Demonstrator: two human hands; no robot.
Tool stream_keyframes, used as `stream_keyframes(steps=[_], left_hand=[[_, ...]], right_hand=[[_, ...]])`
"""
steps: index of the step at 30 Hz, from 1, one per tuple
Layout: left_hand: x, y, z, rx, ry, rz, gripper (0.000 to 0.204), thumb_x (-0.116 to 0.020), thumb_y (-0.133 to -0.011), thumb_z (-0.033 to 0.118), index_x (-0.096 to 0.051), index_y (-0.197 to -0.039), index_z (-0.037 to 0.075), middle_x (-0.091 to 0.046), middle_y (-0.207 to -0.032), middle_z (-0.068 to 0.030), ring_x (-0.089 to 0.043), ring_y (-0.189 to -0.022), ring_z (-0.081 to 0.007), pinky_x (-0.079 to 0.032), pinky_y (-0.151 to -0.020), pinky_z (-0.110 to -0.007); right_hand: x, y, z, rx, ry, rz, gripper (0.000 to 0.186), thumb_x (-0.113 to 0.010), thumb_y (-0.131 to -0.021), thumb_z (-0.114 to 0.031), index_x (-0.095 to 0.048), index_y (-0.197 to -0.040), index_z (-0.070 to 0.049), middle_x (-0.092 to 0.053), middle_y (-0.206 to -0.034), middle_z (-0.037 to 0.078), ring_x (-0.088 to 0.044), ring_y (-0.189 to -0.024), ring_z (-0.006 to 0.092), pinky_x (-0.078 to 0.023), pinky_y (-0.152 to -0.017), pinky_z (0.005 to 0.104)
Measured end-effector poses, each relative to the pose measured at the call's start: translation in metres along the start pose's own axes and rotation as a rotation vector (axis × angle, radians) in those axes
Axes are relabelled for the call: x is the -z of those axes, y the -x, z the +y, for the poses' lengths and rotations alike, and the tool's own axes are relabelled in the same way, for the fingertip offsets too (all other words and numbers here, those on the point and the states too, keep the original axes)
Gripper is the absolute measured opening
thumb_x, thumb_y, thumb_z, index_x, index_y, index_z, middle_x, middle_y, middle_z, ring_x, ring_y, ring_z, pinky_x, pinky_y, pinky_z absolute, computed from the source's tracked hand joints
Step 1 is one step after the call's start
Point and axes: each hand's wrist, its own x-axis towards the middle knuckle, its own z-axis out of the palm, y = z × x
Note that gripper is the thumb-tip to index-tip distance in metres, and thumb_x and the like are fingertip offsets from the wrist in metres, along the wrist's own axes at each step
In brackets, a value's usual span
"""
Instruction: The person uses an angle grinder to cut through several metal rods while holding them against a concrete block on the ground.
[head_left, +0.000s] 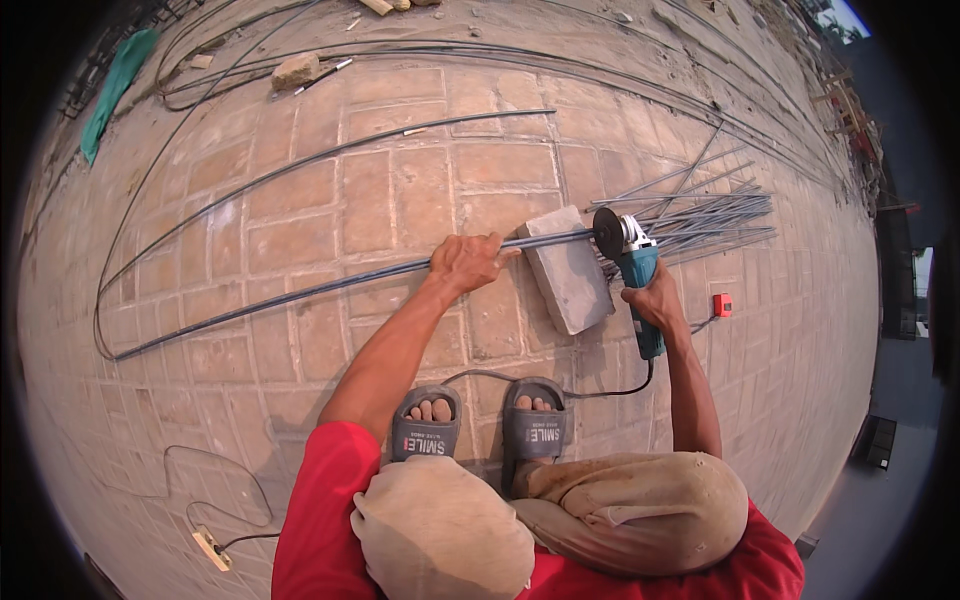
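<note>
My left hand (465, 262) is clenched around a long steel rod (300, 293) that lies across a grey concrete block (568, 280) on the paved floor (400, 180). My right hand (655, 300) grips a blue angle grinder (632, 262), its disc against the rod at the block's far right corner, near a pile of cut rods (710, 215).

Sunlit brick paving (300, 200), green cloth (118, 80), loose brick (296, 71)

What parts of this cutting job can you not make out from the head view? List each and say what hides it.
- Where the grinder disc meets the rod: too small to tell.
- Grinder grip: wrapped by the right hand.
- Rod under the left hand: covered by the fingers.
- Cord near the sandals: passes behind them.
- Cut pieces: overlapping, uncountable.
</note>
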Motion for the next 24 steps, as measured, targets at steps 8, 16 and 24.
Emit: stream_keyframes(steps=[8, 16, 24], left_hand=[[-0.010, 0.034, -0.045, 0.050, 0.052, 0.018, 0.055, -0.044, -0.099, 0.057, -0.065, -0.097, 0.006, -0.070, -0.079, -0.0178, -0.070, -0.073, -0.0371, -0.055, -0.065, -0.049], [-0.062, 0.008, -0.030, -0.019, 0.002, 0.153, 0.043, -0.054, -0.091, 0.055, -0.059, -0.086, 0.013, -0.058, -0.064, -0.0084, -0.058, -0.063, -0.0282, -0.046, -0.071, -0.047], [-0.062, -0.012, -0.019, -0.013, 0.027, 0.216, 0.049, -0.053, -0.089, 0.060, -0.058, -0.084, 0.012, -0.059, -0.066, -0.0094, -0.060, -0.068, -0.0295, -0.045, -0.075, -0.044]], right_hand=[[-0.037, 0.003, -0.037, 0.062, -0.024, -0.047, 0.062, -0.070, -0.064, -0.017, -0.053, -0.119, 0.003, -0.065, -0.096, 0.021, -0.064, -0.087, 0.0333, -0.051, -0.082, 0.0389], [-0.044, -0.015, 0.057, 0.119, -0.150, 0.033, 0.071, -0.061, -0.062, -0.019, -0.050, -0.129, 0.001, -0.055, -0.088, 0.010, -0.053, -0.075, 0.0227, -0.046, -0.069, 0.0354], [-0.028, -0.047, 0.070, 0.136, -0.089, 0.047, 0.071, -0.061, -0.061, -0.017, -0.049, -0.129, 0.002, -0.054, -0.086, 0.009, -0.051, -0.072, 0.0223, -0.045, -0.067, 0.0351]])
